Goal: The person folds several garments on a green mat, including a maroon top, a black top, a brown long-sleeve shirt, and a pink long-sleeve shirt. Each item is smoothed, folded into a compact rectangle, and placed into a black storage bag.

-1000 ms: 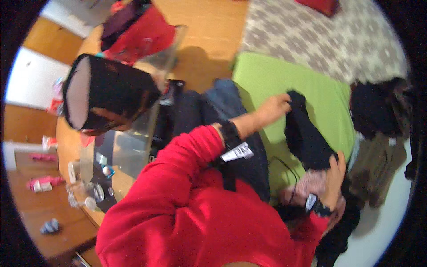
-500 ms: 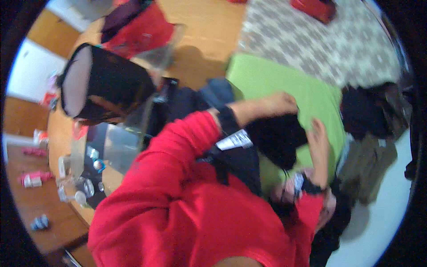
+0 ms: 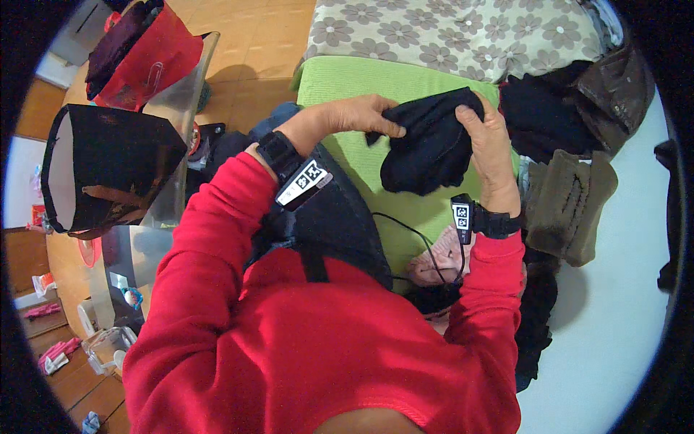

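Note:
A piece of black cloth (image 3: 430, 155), folded over on itself, hangs stretched between my two hands above a green towel-like cover (image 3: 340, 79). My left hand (image 3: 359, 116) pinches its left edge between thumb and fingers. At its upper right corner, my right hand (image 3: 490, 141) grips it with the thumb on top and the other fingers partly hidden behind. What kind of garment it is, I cannot tell. Both wrists wear black bands with white marker tags. A pale pink garment (image 3: 434, 264) lies under a dark cable near my right wrist.
To the right lie dark clothes (image 3: 542, 108), a brown jacket-like item (image 3: 614, 94) and a folded olive garment (image 3: 567, 206). A floral sheet (image 3: 434, 36) spreads at the back. On the left stand a black bag-like container (image 3: 119, 159) and a red bag (image 3: 155, 65) on a glass shelf.
The black cloth, lower before, is now raised between both hands. My left hand has shifted to its left edge, and my right hand, earlier apart from it, now grips it. The view has shifted.

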The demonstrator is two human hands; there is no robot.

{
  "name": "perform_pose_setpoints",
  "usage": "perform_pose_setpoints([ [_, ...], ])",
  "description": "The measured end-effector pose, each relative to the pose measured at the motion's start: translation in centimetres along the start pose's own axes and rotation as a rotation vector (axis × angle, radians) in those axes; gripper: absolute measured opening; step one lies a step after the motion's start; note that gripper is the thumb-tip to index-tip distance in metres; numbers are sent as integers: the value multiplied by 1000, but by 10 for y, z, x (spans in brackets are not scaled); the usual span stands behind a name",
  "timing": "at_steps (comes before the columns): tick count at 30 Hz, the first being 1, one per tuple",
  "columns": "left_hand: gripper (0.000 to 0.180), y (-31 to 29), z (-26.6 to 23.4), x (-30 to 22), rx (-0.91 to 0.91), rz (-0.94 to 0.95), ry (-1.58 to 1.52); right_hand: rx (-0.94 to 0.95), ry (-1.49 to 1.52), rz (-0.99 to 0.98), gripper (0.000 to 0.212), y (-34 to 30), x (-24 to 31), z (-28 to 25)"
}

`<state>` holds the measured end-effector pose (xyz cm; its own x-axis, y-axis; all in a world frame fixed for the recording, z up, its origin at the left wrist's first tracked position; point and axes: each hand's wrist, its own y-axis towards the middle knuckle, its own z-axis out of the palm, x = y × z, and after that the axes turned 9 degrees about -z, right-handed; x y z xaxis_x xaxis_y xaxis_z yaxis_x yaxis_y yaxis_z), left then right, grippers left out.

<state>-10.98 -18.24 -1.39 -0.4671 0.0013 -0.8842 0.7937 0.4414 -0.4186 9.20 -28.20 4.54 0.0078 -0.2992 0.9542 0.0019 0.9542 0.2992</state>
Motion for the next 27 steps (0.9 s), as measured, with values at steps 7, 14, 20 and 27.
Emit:
perform_pose_setpoints([
  [7,29,-6,-8,17,-155,133,-255,-128,39,74,22,0,11,-20],
  [14,25,-12,-45,17,-188,197,-1030,-95,-752,78,36,38,2,-53],
  [20,26,30,-54,70,-768,-44,-992,-85,-1112,-46,40,37,-62,-78],
  [27,23,57,29,116,-657,-45,228,529,-1140,557,34,-62,-124,-96],
])
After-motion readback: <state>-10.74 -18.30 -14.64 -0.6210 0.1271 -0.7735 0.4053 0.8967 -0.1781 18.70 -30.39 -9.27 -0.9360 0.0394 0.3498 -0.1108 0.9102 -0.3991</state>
